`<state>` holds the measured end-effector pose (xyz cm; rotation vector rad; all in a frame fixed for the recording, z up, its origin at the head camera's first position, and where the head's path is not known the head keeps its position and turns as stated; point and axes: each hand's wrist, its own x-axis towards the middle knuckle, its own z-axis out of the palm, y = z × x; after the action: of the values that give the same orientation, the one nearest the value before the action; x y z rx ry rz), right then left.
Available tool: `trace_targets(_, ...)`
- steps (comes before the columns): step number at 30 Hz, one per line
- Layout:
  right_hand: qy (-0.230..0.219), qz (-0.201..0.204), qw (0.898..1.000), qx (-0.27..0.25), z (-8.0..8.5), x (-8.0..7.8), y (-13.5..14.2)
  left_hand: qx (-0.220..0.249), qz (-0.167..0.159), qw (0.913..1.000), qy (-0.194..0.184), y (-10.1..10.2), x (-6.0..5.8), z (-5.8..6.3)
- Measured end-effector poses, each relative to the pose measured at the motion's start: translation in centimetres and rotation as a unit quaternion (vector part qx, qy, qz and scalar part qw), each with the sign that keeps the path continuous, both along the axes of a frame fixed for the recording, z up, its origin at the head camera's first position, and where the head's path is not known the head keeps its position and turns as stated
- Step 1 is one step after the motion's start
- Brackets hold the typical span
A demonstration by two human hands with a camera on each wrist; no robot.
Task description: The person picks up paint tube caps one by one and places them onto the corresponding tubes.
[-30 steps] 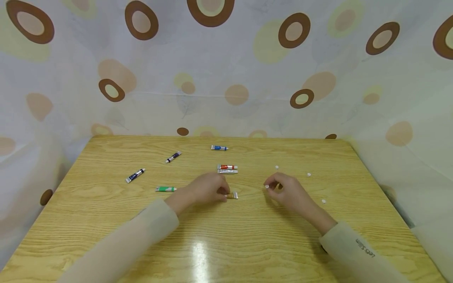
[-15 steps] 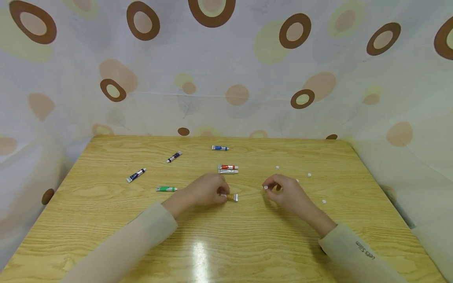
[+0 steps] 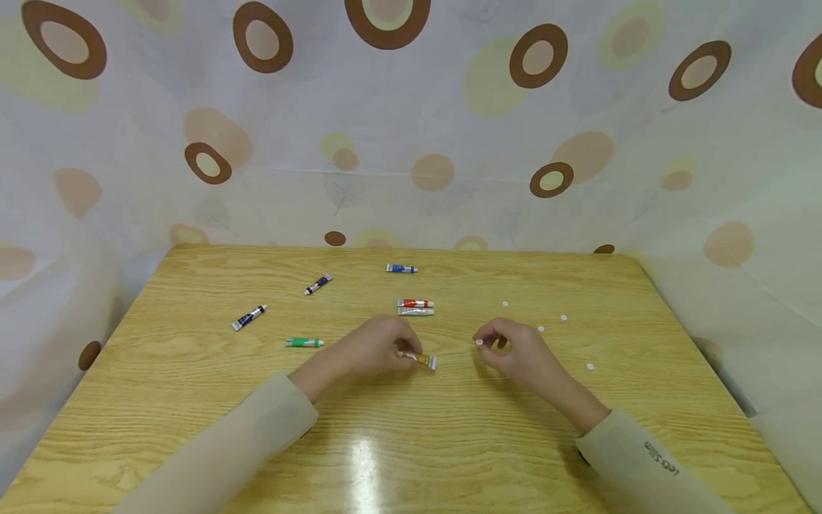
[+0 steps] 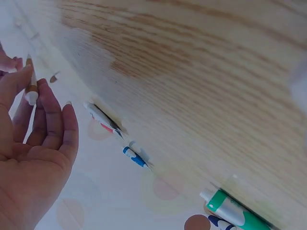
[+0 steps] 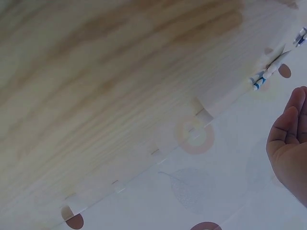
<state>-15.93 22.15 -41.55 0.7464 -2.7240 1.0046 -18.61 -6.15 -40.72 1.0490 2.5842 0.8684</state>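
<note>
The left hand [image 3: 375, 348], reaching in from eight o'clock, pinches a brown tube [image 3: 422, 359] mid-table; its flat end, at three o'clock a second ago, now points to four. The right hand [image 3: 519, 351], at three o'clock from it, pinches a cap [image 3: 479, 342]; it has edged toward nine, baring another cap [image 3: 541, 328]. Beyond, toward twelve, lie red [image 3: 414, 303] and blue tubes [image 3: 401, 269].

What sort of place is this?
Perhaps a small craft corner or booth: a wood-grain table, a patterned curtain behind it and along both sides, and several small tubes, probably paint, lying on top.
</note>
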Motion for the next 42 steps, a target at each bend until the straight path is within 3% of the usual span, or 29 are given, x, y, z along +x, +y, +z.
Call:
trace_targets(13,-0.021,-0.003,1.000,0.000,0.25,0.30,-0.43,0.053,0.031,0.9959,-0.067,-0.14,0.41,0.30)
trace_targets(30,-0.020,0.006,1.000,-0.002,0.18,0.23,-0.64,0.143,0.064,0.9832,-0.093,0.10,0.39,0.16)
trace_targets(42,-0.022,0.007,1.000,0.002,0.42,0.29,-0.87,0.147,0.075,0.9818,-0.094,0.50,0.29,0.00)
